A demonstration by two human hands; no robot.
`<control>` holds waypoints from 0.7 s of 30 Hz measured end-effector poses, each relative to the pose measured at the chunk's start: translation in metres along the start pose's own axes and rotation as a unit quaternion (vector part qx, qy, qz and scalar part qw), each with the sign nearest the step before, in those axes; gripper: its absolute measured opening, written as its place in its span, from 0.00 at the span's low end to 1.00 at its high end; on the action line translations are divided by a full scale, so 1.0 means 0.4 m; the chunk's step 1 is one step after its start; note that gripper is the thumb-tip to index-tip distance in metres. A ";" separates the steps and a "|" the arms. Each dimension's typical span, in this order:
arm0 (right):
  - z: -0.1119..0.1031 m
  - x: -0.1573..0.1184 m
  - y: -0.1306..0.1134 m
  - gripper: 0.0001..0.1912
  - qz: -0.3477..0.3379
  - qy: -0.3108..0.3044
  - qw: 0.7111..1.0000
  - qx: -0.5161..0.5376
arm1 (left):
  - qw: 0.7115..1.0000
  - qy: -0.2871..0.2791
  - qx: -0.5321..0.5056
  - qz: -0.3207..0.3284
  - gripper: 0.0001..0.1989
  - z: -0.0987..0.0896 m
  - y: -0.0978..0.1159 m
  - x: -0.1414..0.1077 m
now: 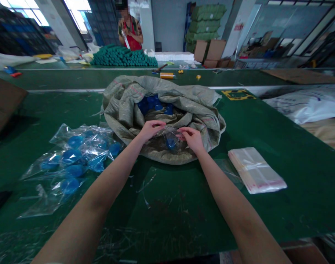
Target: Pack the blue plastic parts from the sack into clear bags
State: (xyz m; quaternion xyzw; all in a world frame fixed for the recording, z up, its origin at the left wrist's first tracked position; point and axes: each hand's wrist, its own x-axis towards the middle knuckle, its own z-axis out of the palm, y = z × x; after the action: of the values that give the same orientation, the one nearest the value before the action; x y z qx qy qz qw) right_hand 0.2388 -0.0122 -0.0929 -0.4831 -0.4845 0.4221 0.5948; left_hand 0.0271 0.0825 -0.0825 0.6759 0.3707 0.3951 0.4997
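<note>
Forearms (228, 194) reaching forward, left hand (152, 130) and right hand (192, 139) pinching clear plastic bag (170, 137), above woven sack (128, 99)

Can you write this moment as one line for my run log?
left hand: holds clear plastic bag | right hand: holds same bag | inside: blue plastic piece | nearby: woven sack, filled bags

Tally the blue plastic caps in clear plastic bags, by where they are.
Bagged blue plastic caps on the green table: about 8, overlapping
Bagged blue plastic cap held between the left hand and right hand: 1
Total: about 9
</note>
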 end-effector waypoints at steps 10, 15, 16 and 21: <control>-0.004 -0.001 0.009 0.14 -0.009 -0.003 1.000 -0.014 | 1.000 0.004 -0.026 -0.015 0.19 0.002 -0.017 -0.001; -0.004 -0.002 0.009 0.12 -0.004 -0.007 0.999 -0.033 | 1.000 0.008 -0.009 -0.010 0.14 0.009 0.001 -0.009; -0.004 -0.002 0.009 0.11 -0.007 -0.008 0.999 -0.033 | 1.000 0.009 -0.004 -0.012 0.13 0.010 0.002 -0.010; -0.002 -0.001 0.006 0.10 -0.014 -0.010 0.999 -0.040 | 1.000 0.005 0.011 -0.004 0.12 0.008 -0.003 -0.011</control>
State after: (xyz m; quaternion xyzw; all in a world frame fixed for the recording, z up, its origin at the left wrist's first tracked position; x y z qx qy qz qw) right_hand 0.2395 -0.0125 -0.0952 -0.4955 -0.5131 0.3990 0.5762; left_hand 0.0280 0.0778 -0.0850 0.6782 0.3800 0.3923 0.4917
